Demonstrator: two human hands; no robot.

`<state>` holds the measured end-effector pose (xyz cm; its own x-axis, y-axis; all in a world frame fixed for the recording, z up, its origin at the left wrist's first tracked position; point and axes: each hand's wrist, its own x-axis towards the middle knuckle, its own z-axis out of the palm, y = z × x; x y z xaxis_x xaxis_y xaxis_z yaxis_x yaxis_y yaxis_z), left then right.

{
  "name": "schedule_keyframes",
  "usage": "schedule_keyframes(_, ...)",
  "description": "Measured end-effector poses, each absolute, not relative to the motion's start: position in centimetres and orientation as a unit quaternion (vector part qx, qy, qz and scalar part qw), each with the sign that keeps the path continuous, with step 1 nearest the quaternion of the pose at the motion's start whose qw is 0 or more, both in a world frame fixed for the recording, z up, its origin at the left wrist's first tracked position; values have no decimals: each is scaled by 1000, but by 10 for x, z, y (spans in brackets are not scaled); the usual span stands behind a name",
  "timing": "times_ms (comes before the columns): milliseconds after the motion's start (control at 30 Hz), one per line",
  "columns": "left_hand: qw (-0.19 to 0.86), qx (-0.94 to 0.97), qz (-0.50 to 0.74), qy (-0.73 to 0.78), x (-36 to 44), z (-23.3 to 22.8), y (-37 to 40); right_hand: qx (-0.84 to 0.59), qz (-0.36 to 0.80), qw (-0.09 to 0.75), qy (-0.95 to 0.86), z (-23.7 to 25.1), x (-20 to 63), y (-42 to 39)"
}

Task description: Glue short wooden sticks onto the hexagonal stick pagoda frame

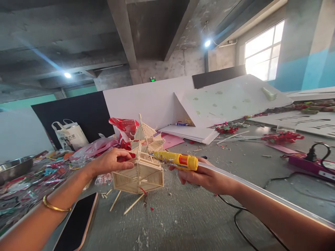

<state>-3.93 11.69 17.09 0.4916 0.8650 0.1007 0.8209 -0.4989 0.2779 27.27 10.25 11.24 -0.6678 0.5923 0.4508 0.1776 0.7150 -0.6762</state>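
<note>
The right hand (206,176) wraps the yellow glue gun (176,159), so the gun's grip and trigger are hidden behind the fingers (188,178). Where the nozzle meets the stick pagoda (142,157) is too small to tell whether it touches. The left hand (111,161) covers part of the pagoda's middle tier. The phone (75,223) is cut off by the lower edge, and the metal bowl (13,167) by the left edge. The print on the white tote bag (69,134) is too small to read.
</note>
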Motion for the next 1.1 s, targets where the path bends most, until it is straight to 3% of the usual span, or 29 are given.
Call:
schedule_keyframes(433,111,841,130,513,-47,164,112,-205,211,329,-897,120,246,116)
schedule_keyframes(700,96,843,135,512,-46,165,106,-188,87,363,-909,119,238,125)
schedule_keyframes(1100,75,841,146,516,-49,161,105,-150,65,371,-914,122,237,127)
